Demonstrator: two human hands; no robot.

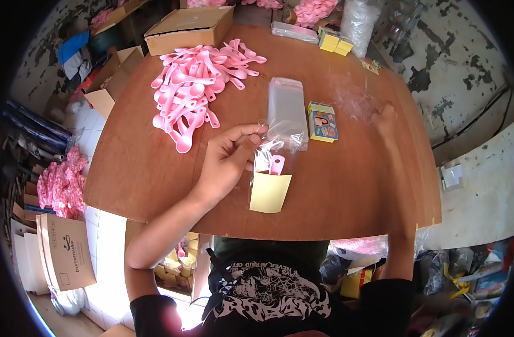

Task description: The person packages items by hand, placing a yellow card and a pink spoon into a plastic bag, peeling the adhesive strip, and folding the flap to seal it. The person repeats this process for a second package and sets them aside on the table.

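My left hand [232, 154] pinches the top of a clear plastic bag [262, 160] between thumb and fingers. Inside the bag are a pink spoon [276, 165], of which the holed handle end shows, and a pale yellow card [270, 192] in front of it. Just beyond lies a stack of clear plastic bags [286, 106]. My right hand [384, 119] is out at the right side of the table, beside a loose heap of clear plastic strips [355, 104]; its fingers are small and blurred. A stack of printed cards [323, 122] sits between my two hands.
Pink spoons [192, 84] are heaped at the table's left, before a closed cardboard box [189, 28]. At the back are yellow card stacks [335, 41], another pack of clear bags [294, 32] and a big plastic roll [359, 25]. Another person [74, 53] is at far left.
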